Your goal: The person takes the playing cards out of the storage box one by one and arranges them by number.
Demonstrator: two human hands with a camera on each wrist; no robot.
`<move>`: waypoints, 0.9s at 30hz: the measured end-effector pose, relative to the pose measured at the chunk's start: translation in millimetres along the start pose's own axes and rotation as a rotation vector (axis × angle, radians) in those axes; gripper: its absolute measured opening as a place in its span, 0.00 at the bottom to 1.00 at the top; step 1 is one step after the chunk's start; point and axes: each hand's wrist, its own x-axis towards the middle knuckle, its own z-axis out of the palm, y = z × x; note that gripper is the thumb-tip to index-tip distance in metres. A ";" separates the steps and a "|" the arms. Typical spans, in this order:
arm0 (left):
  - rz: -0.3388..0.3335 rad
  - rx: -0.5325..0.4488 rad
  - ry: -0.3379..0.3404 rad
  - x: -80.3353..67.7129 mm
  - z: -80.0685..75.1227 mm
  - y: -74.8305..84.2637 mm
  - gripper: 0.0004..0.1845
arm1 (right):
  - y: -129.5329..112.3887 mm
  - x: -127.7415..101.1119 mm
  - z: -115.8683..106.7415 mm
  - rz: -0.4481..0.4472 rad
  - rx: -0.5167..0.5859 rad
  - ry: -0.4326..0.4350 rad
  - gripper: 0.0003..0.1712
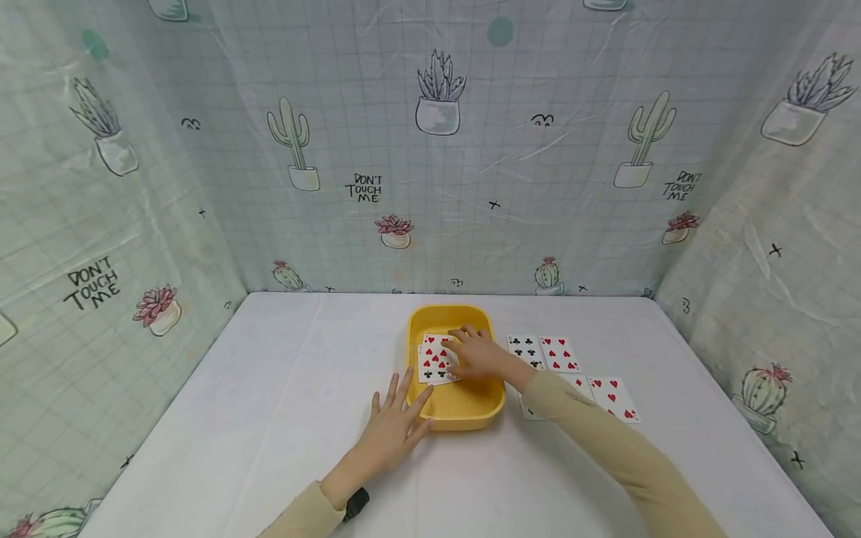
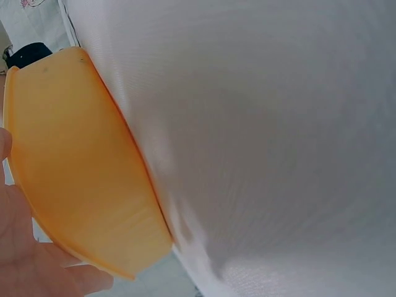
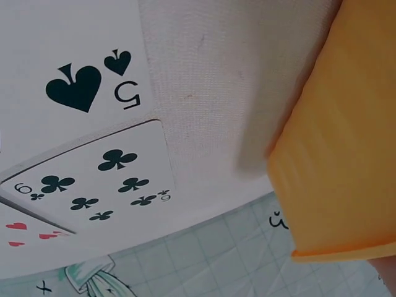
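A yellow tray [image 1: 464,415] stands in the middle of the white table. Inside it lie a few face-up playing cards [image 1: 433,360], red hearts on top. My right hand [image 1: 473,351] reaches into the tray and rests flat on those cards, fingers pointing left. My left hand [image 1: 397,420] lies flat on the table with spread fingers, their tips against the tray's front-left wall. In the left wrist view the tray's outer wall [image 2: 74,167] is close to my palm [image 2: 25,260]. The right wrist view shows the tray's wall [image 3: 340,161] from outside.
Right of the tray, face-up cards lie on the table: a six of clubs [image 1: 527,350] [image 3: 93,185], a hearts card [image 1: 560,353], another hearts card [image 1: 613,396], and a five of spades [image 3: 93,80]. Cactus-print cloth walls [image 1: 437,149] enclose three sides.
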 end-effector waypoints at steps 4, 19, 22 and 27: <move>-0.007 -0.005 -0.007 -0.5 -1.0 -0.3 0.30 | -1.7 7.4 2.3 0.025 -0.010 -0.024 0.33; 0.012 0.001 0.000 -0.6 -2.2 0.5 0.29 | -2.7 23.6 9.3 -0.001 -0.030 -0.054 0.38; 0.012 0.001 -0.001 -1.0 -2.4 0.8 0.29 | -4.6 24.5 10.0 0.014 -0.023 -0.062 0.41; 0.020 0.006 0.011 -0.2 -0.8 -0.5 0.29 | -5.9 26.1 11.5 0.048 0.005 -0.068 0.44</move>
